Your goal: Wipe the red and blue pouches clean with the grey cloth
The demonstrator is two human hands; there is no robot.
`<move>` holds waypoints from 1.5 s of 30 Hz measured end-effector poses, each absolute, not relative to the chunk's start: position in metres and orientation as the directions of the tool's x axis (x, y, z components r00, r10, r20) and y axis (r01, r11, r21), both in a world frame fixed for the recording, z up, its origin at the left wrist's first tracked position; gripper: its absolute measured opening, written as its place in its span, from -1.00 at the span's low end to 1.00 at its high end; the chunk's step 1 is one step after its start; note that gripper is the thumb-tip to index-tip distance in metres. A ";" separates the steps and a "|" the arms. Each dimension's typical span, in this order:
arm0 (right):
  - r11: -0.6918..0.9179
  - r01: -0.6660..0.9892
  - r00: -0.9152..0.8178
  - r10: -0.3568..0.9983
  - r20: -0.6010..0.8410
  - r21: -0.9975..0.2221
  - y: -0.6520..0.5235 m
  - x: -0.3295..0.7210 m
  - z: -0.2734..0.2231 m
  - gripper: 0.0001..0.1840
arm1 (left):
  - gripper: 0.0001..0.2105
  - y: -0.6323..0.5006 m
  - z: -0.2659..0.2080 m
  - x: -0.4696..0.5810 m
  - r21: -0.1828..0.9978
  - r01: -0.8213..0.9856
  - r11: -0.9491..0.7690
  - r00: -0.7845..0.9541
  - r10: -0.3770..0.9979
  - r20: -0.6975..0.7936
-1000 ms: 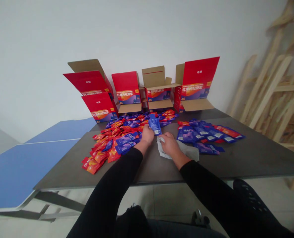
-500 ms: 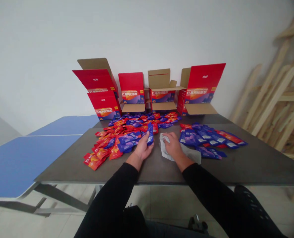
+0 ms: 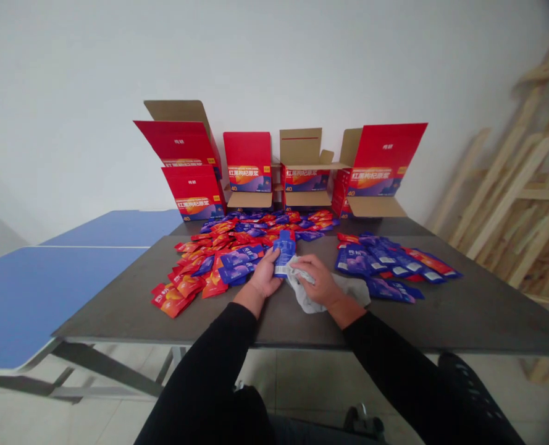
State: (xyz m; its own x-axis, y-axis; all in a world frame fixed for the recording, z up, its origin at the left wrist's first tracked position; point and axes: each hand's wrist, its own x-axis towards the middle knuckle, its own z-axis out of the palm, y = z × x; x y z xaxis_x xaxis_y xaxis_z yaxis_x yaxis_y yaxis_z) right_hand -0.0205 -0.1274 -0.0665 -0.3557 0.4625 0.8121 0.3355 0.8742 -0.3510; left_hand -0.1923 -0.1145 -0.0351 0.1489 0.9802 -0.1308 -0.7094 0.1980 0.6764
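Note:
My left hand [image 3: 264, 278] is closed on the edge of a blue pouch [image 3: 284, 250], held up over the table with its printed face toward me. In my right hand [image 3: 318, 281] a light grey cloth [image 3: 309, 301] is bunched, its front edge at the pouch's lower right corner. The cloth's tail trails on the table under my right wrist. To the left lies a heap of red pouches [image 3: 188, 285] mixed with blue ones [image 3: 237, 272]. A second, smaller pile of mostly blue pouches [image 3: 355, 258] lies to the right of my right hand.
Several open red cartons [image 3: 195, 201] stand along the table's back edge by the wall, flaps raised or folded out. The dark table [image 3: 130, 309] has its front edge near me. A blue table [image 3: 70, 284] adjoins at left. Wooden frames [image 3: 510, 198] lean at the far right.
The blue pouch has turned so that its printed face shows. My right hand has brought the cloth left and up against the pouch; the cloth has lifted partly off the table.

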 end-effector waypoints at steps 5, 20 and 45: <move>0.928 0.324 -0.540 0.343 0.769 -0.187 -0.128 -0.026 -0.067 -0.72 | -0.88 -0.116 -0.036 -0.193 0.700 -0.684 0.204 0.189 0.977 -0.100; 0.756 0.572 -0.333 0.568 0.752 -0.318 -0.112 -0.016 -0.077 -0.63 | -0.86 -0.125 -0.043 -0.193 0.795 -0.520 0.313 0.338 0.930 -0.146; 0.917 0.332 -0.492 0.370 0.788 -0.223 -0.134 -0.030 -0.065 -0.64 | -0.54 -0.120 -0.039 -0.199 0.575 -0.611 0.545 0.474 0.833 -0.286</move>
